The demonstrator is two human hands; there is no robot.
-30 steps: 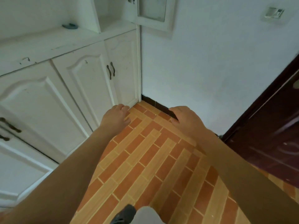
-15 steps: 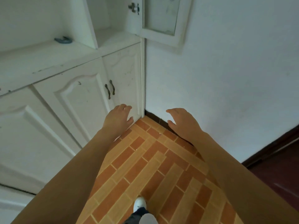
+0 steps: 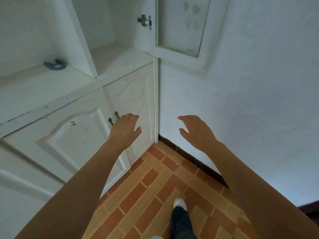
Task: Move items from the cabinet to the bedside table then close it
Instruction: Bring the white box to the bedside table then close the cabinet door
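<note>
1. Foot [image 3: 179,203]: white shoe below a dark trouser leg, planted on the floor at the bottom of the view.
2. Floor [image 3: 138,195]: orange and tan tiles laid in a brick pattern, bounded on the right by a dark skirting strip under the white wall [image 3: 259,100].
3. Left hand [image 3: 125,129]: bare forearm extended, fingers relaxed and slightly spread, holding nothing. It hangs in front of the lower cabinet door [image 3: 134,104], with its fingertips close to the pair of dark door handles [image 3: 114,118]; contact cannot be told.
4. Right hand [image 3: 195,129]: bare forearm extended, fingers loosely bent, holding nothing. It sits out in front of the wall, well apart from the left hand.
5. Cabinet [image 3: 51,94]: white, scuffed, with panelled lower doors shut beneath a ledge.
6. Upper right compartment [image 3: 110,54]: open, white inside.
7. Upper door [image 3: 181,31]: swung out against the wall, with a pale inset panel and a metal hinge [image 3: 145,21] on its inner edge.
8. Grey-blue item [image 3: 55,65]: small and curved, lying on the shelf of the left compartment, far from both hands.
</note>
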